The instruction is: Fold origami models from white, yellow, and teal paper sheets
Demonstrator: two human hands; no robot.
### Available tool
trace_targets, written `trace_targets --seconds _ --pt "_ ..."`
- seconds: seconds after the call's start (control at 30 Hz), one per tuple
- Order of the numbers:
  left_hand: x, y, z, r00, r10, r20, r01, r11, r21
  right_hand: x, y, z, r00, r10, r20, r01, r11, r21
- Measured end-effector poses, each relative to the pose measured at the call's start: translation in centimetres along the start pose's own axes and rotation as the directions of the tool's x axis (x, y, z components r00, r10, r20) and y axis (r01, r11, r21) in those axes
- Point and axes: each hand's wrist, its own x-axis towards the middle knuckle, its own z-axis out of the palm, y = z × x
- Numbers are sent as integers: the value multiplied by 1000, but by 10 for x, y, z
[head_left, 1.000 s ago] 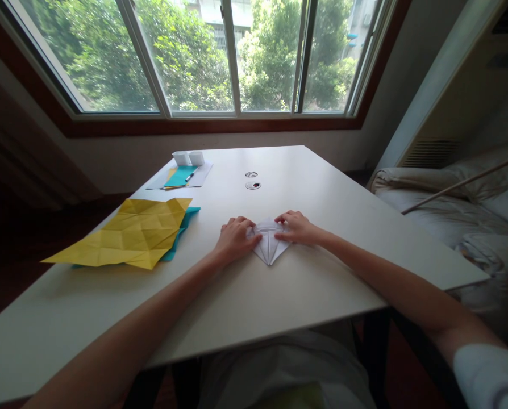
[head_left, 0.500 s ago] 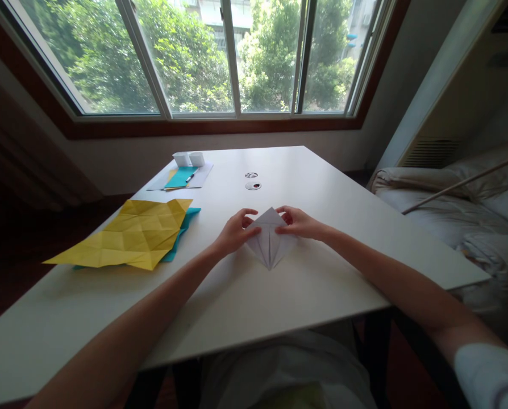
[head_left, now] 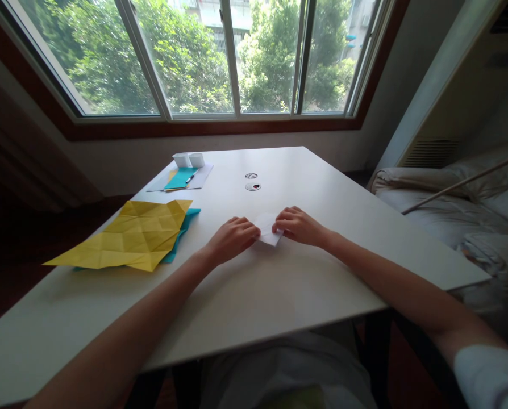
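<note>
White folded paper (head_left: 267,229), one piece, seemingly pressed flat under left hand (head_left: 232,238) and right hand (head_left: 297,225), grips closed.

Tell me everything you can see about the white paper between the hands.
The folded white paper is small, plain and thin, and lies flat on the white table near its middle. Only a compact patch shows, with a corner pointing toward the person. The left hand covers its left edge and the right hand presses its right edge, fingertips down. Its creases cannot be made out.

Both arms reach forward, left hand (head_left: 232,238) and right hand (head_left: 297,225) palm-down, fingers seemingly curled.
</note>
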Motion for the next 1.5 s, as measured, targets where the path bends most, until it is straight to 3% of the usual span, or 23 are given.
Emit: trace_targets --seconds 0.07,0.17,0.33,0.5,0.67,0.77,0.87,1.13,1.2,1.33,1.4,1.5 --pt "-1 -3 7 996 28 87 -27 1000 -16 -1 8 5 994 -42 97 37 998 48" --pt "-4 -3 11 994 19 105 -14 999 -52 -3 16 6 986 -21 166 -3 989 145" --pt "-9 8 13 992 11 128 -2 998 -66 -5 20 2 978 107 176 -137 976 169" --pt "-7 26 19 981 -4 192 11 999 -35 -7 22 5 958 235 162 -249 966 70" --pt "-4 31 23 974 -114 197 115 993 6 -8 33 19 851 494 177 -502 865 0" --pt "-4 29 26 966 -181 184 180 983 22 -6 35 21 792 566 228 -584 812 11" --pt "-4 28 29 961 -194 197 196 981 10 -3 32 19 764 601 234 -629 775 63" --pt "-3 29 27 957 -192 219 193 981 16 0 23 23 768 639 26 -637 761 121" --pt "-3 28 28 955 -197 223 198 980 21 0 22 22 812 584 -19 -576 805 139" --pt "-2 28 28 949 -206 238 211 978 8 1 18 15 933 357 -46 -349 928 127" --pt "-2 27 27 948 -206 243 211 977 5 1 16 13 932 357 -65 -348 930 114" --pt "-2 24 27 951 -189 244 194 981 3 2 17 13 872 483 -74 -473 872 127"
